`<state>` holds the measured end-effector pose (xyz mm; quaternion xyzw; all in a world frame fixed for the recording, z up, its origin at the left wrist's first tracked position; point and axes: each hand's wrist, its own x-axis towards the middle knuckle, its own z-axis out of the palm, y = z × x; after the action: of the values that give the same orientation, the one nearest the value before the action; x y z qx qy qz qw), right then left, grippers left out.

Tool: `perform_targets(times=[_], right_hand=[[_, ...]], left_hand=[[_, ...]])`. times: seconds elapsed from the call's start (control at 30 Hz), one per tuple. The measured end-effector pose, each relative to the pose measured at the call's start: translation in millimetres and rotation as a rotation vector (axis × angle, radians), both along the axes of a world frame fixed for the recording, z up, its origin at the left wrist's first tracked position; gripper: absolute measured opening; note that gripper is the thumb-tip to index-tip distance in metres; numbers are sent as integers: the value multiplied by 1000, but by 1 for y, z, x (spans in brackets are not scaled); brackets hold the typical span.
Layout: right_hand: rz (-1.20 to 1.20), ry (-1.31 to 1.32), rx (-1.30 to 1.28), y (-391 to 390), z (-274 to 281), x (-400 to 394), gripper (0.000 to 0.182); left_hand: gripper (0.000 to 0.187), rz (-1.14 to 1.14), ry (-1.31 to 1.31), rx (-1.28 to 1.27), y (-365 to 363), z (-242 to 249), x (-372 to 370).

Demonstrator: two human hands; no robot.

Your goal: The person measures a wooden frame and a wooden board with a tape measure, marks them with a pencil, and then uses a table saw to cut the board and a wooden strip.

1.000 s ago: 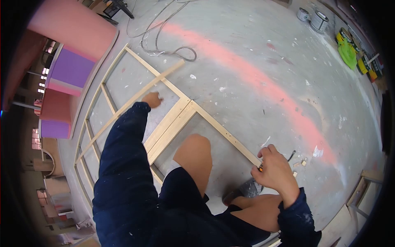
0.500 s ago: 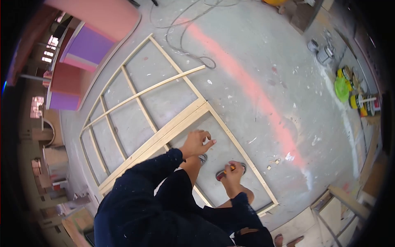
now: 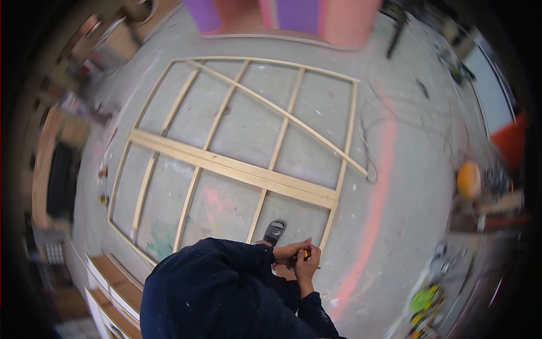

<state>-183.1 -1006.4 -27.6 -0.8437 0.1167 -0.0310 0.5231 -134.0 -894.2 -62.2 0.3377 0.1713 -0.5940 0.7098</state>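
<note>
A small yellow-and-black hand tool (image 3: 306, 255) is gripped in my right hand (image 3: 305, 270), close in front of my body; its exact kind is hard to make out. My left hand (image 3: 287, 252) meets the right one there, fingers closed at the tool and partly hidden. Beneath both hands a large wooden lattice frame (image 3: 265, 179) lies flat on the floor, with a doubled plank across its middle. One loose-looking slat (image 3: 285, 114) runs diagonally over the far half and sticks out past the right edge. My sandalled foot (image 3: 275, 230) stands inside a near bay.
Pink-and-purple furniture (image 3: 299, 16) stands beyond the frame. A cable (image 3: 370, 164) lies by its right side. Paint tins (image 3: 440, 260) and a green item (image 3: 421, 300) sit at lower right. White-edged shelving (image 3: 113, 288) is at lower left. A pink paint streak (image 3: 375, 217) crosses the floor.
My view has swung round, so the frame now lies across in front of me. My left hand, apart with loose fingers before, has come together with my right hand at the tool.
</note>
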Motion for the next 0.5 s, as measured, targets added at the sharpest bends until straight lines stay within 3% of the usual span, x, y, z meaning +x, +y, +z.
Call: perform_targets(times=[0.03,0.1,0.13,0.17,0.2,0.23,0.27,0.37,0.43,0.5], right_hand=[[60,-14,-8,-3,0,8,29],[9,54,208,-7,0,24,28],[15,57,177,-12,1,33,27],[-9,113,247,-19,0,46,26],[9,178,273,-30,-10,58,27],[24,242,299,-40,-19,70,27],[38,300,337,-44,-14,80,28],[222,348,226,-67,-26,109,29],[354,341,161,-79,-36,125,31],[484,350,74,-87,-29,138,32]], left_hand=[[62,60,-14,-8,9,-1,6],[61,-114,-211,124,30,-4,17],[60,-44,-321,324,42,32,24],[60,-122,-492,437,62,39,32],[61,-173,-528,559,80,8,31],[65,-239,-814,721,107,-32,28],[61,-206,-870,973,132,-10,19],[59,8,-667,1453,206,-16,-32],[56,531,-127,1235,242,-9,-87],[57,898,137,1171,259,-26,-159]])
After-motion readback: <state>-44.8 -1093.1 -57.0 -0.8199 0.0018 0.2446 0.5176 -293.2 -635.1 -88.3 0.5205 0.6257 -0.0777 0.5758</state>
